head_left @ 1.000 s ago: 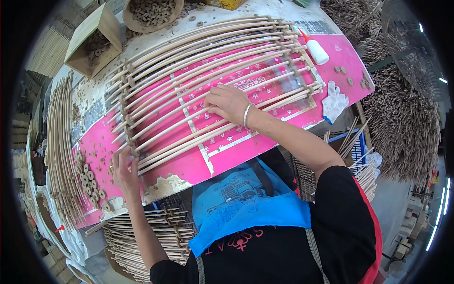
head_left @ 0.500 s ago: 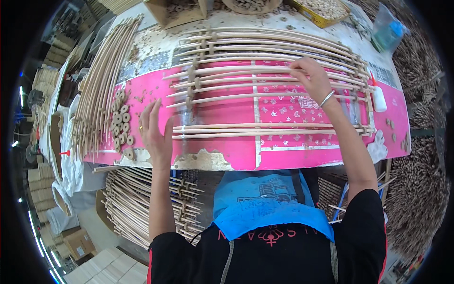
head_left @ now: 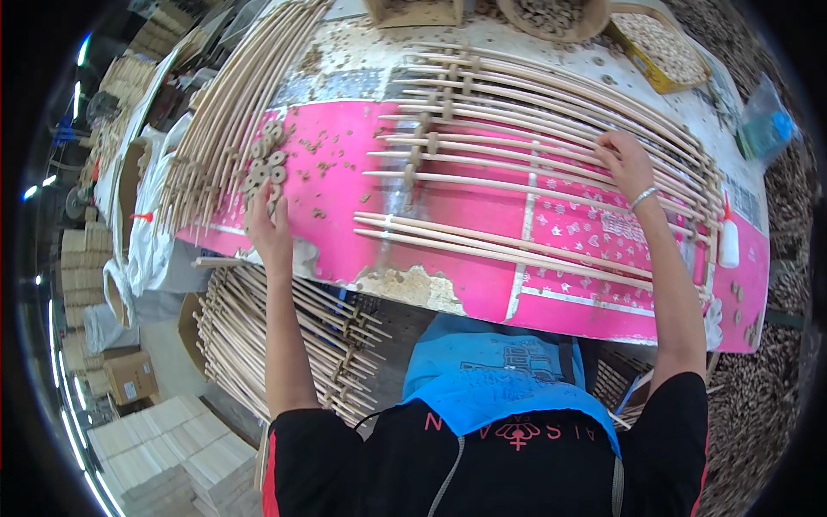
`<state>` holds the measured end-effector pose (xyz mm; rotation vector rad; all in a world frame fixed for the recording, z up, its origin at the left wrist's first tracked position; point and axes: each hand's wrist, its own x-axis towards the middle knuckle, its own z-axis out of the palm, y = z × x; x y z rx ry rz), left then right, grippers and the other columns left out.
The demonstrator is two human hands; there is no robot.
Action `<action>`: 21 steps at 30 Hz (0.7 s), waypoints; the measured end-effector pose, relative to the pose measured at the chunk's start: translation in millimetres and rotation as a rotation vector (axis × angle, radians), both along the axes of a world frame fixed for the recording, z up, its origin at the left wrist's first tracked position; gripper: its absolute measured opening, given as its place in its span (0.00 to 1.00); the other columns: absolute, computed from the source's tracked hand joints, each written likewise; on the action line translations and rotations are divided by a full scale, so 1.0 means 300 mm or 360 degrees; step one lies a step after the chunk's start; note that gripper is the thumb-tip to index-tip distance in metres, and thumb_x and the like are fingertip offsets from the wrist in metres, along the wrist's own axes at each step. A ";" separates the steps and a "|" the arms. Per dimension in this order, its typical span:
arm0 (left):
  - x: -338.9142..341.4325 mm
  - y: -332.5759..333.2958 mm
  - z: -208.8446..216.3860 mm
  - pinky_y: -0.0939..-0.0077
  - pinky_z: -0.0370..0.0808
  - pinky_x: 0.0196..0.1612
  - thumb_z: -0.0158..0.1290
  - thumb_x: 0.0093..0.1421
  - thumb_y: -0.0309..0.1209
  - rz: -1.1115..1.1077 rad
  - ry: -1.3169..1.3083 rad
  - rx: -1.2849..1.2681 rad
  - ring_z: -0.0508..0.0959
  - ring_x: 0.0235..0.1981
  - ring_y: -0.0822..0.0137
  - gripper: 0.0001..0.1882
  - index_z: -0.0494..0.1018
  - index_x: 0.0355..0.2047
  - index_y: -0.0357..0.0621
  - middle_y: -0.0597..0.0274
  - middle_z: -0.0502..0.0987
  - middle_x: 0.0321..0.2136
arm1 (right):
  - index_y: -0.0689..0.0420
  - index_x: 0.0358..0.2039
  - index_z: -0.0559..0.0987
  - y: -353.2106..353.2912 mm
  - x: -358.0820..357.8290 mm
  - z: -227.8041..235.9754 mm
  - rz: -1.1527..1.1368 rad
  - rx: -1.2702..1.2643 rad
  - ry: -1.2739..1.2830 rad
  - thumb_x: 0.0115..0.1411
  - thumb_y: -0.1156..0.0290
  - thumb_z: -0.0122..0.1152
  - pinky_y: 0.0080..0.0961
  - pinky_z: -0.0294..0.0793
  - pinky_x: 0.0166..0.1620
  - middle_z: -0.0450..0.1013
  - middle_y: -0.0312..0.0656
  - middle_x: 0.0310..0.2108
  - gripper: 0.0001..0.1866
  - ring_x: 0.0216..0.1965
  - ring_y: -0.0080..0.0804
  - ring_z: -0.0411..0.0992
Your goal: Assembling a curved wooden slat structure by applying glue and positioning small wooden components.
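Note:
My left hand (head_left: 270,234) reaches to the near edge of a pile of round wooden rings (head_left: 265,164) with holes in the middle. Its thumb stands apart from the fingers, and the fingertips are at the nearest rings. My right hand (head_left: 629,165) pinches a wooden rod (head_left: 517,140) toward its right part. That rod lies among a row of long pale rods (head_left: 551,96), several of which carry wooden rings near their left ends. Closer to the table's front edge, a few rods (head_left: 482,246) lie together across the pink sheet (head_left: 465,205).
A bundle of rods (head_left: 233,112) lies left of the rings. A glue bottle (head_left: 729,241) stands at the right. At the back are a wooden box (head_left: 413,12), a round bowl (head_left: 594,24) and a yellow tray (head_left: 642,62). More rods (head_left: 276,336) are stacked below the table.
My left hand has gone from beside the rods' left ends to the ring pile. My right hand keeps its pinch on the rod. The whole view has shifted and tilted.

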<state>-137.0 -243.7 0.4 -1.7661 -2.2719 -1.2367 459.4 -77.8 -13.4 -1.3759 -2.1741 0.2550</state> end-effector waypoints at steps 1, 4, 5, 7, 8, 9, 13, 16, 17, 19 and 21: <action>-0.054 -0.002 -0.004 0.61 0.72 0.61 0.56 0.68 0.29 0.0094 0.0090 -0.0028 0.79 0.55 0.53 0.22 0.73 0.61 0.38 0.49 0.80 0.52 | 0.59 0.37 0.81 -0.003 0.002 -0.004 -0.0036 -0.0015 0.0010 0.61 0.69 0.67 0.38 0.76 0.46 0.78 0.46 0.35 0.08 0.40 0.46 0.77; -0.171 -0.009 -0.011 0.62 0.74 0.58 0.57 0.67 0.30 0.0251 -0.0014 -0.0013 0.80 0.53 0.56 0.22 0.74 0.61 0.40 0.50 0.81 0.50 | 0.60 0.39 0.82 0.011 0.041 -0.027 0.0001 0.0057 0.0000 0.62 0.70 0.66 0.38 0.76 0.48 0.79 0.47 0.37 0.08 0.41 0.46 0.78; -0.207 -0.016 -0.018 0.63 0.75 0.56 0.57 0.67 0.29 0.0229 -0.0043 0.0025 0.81 0.51 0.58 0.22 0.75 0.60 0.40 0.52 0.82 0.48 | 0.60 0.39 0.82 0.007 0.047 -0.024 -0.0004 0.0049 -0.0005 0.63 0.70 0.66 0.37 0.76 0.48 0.79 0.47 0.38 0.08 0.42 0.46 0.78; -0.266 -0.026 -0.026 0.65 0.75 0.55 0.57 0.66 0.28 0.0255 -0.0207 -0.0087 0.81 0.50 0.60 0.22 0.76 0.60 0.42 0.54 0.83 0.46 | 0.61 0.39 0.82 0.004 0.052 -0.018 0.0010 0.0024 0.0001 0.63 0.70 0.65 0.37 0.75 0.49 0.79 0.47 0.38 0.08 0.43 0.46 0.77; -0.283 -0.035 -0.033 0.65 0.76 0.54 0.57 0.66 0.28 0.0227 -0.0213 -0.0106 0.81 0.49 0.61 0.22 0.76 0.60 0.44 0.55 0.83 0.46 | 0.61 0.40 0.82 0.005 0.052 -0.018 0.0010 0.0015 -0.0021 0.64 0.69 0.65 0.37 0.75 0.49 0.79 0.47 0.38 0.09 0.43 0.47 0.77; -0.298 -0.050 -0.041 0.64 0.76 0.54 0.58 0.66 0.28 0.0231 -0.0109 -0.0137 0.81 0.48 0.60 0.21 0.77 0.59 0.44 0.55 0.83 0.46 | 0.61 0.40 0.82 0.007 0.047 -0.021 0.0031 0.0015 -0.0015 0.64 0.69 0.65 0.37 0.75 0.49 0.79 0.47 0.38 0.09 0.43 0.47 0.77; -0.231 -0.049 -0.009 0.60 0.76 0.52 0.61 0.62 0.31 0.0171 0.0402 -0.0213 0.81 0.46 0.53 0.19 0.80 0.54 0.49 0.56 0.82 0.43 | 0.61 0.42 0.83 -0.066 0.012 0.050 0.0028 0.0162 0.0047 0.64 0.71 0.65 0.33 0.76 0.46 0.79 0.46 0.37 0.09 0.42 0.41 0.78; -0.180 -0.055 0.032 0.58 0.75 0.50 0.64 0.58 0.35 0.0090 0.0505 -0.0481 0.80 0.47 0.52 0.19 0.81 0.51 0.53 0.57 0.80 0.42 | 0.61 0.40 0.84 -0.235 -0.106 0.167 0.0002 -0.0345 0.0316 0.64 0.73 0.65 0.28 0.76 0.42 0.78 0.43 0.34 0.07 0.38 0.36 0.78; -0.167 -0.056 0.030 0.58 0.75 0.50 0.64 0.58 0.35 0.0006 0.0365 -0.0572 0.79 0.48 0.52 0.19 0.82 0.51 0.53 0.57 0.80 0.42 | 0.61 0.38 0.84 -0.295 -0.135 0.186 0.0229 -0.0334 0.0280 0.63 0.73 0.66 0.29 0.76 0.41 0.78 0.43 0.32 0.06 0.35 0.37 0.78; -0.139 -0.075 0.036 0.60 0.76 0.48 0.66 0.57 0.33 -0.0084 0.0590 -0.0565 0.80 0.46 0.54 0.20 0.81 0.51 0.50 0.58 0.79 0.42 | 0.61 0.38 0.83 -0.413 -0.191 0.218 0.0341 -0.0480 0.0086 0.61 0.72 0.67 0.32 0.76 0.42 0.78 0.45 0.33 0.07 0.36 0.40 0.78; -0.116 -0.074 0.021 0.57 0.76 0.51 0.67 0.54 0.29 -0.0004 0.0581 -0.0545 0.78 0.50 0.52 0.19 0.81 0.47 0.48 0.57 0.79 0.42 | 0.61 0.38 0.83 -0.480 -0.209 0.208 0.0368 -0.0441 -0.0023 0.59 0.70 0.69 0.36 0.76 0.43 0.77 0.46 0.34 0.10 0.38 0.43 0.77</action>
